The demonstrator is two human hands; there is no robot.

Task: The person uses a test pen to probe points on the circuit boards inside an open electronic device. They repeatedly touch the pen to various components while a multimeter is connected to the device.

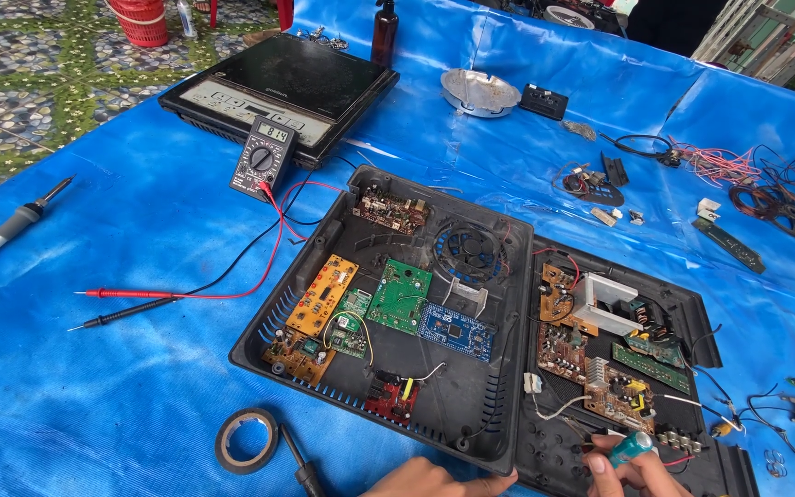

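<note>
Down at the near edge, left hand is lying flat, fingers loose, steadying the black tray full of circuit boards. Right hand is pinching a small teal component over the brown board in the right-hand tray. Looks like I'm mid-placing a part; next it's needing careful lining up with the board.

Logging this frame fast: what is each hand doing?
Left hand: empty, fingers resting on the black tray's edge; mostly out of frame.
Right hand: closed around a small teal cylinder.
</note>
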